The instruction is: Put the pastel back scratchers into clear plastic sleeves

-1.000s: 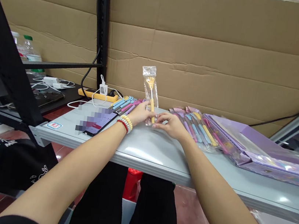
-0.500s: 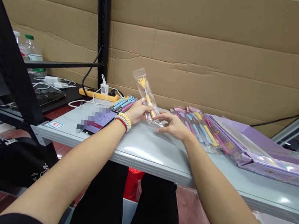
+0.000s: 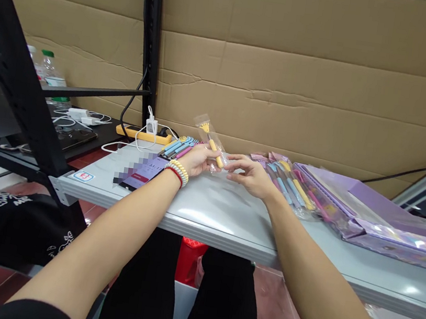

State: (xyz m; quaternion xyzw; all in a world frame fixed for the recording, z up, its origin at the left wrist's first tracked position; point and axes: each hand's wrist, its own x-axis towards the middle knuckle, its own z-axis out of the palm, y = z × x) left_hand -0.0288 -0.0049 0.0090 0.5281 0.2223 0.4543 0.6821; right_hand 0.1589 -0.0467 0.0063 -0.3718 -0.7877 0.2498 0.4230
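Note:
A small yellow back scratcher (image 3: 215, 146) with a hand-shaped head lies inside a clear plastic bag (image 3: 207, 122), tilted with its head up and to the left. My left hand (image 3: 199, 160), wearing beaded bracelets, grips the bagged scratcher by the handle between thumb and fingers. At the bag's lower right edge is my right hand (image 3: 252, 176), its thumb and fingers curved and apart; whether the fingertips touch the plastic is hard to tell. Unbagged blue, pink and yellow scratchers (image 3: 179, 147) lie behind my left hand. Several bagged scratchers (image 3: 287, 183) rest beyond my right hand.
A purple open box (image 3: 382, 225) occupies the table's right side. At the left lie a phone-like screen (image 3: 143, 171) and a yellow power strip (image 3: 132, 131) with white cables. A cardboard wall (image 3: 307, 78) rises behind; a black shelf post (image 3: 24, 59) stands left.
The bagged scratcher has come down slightly toward the table in my left hand. My right fingers have drawn back a little from the bag's lower end. The view has shifted slightly.

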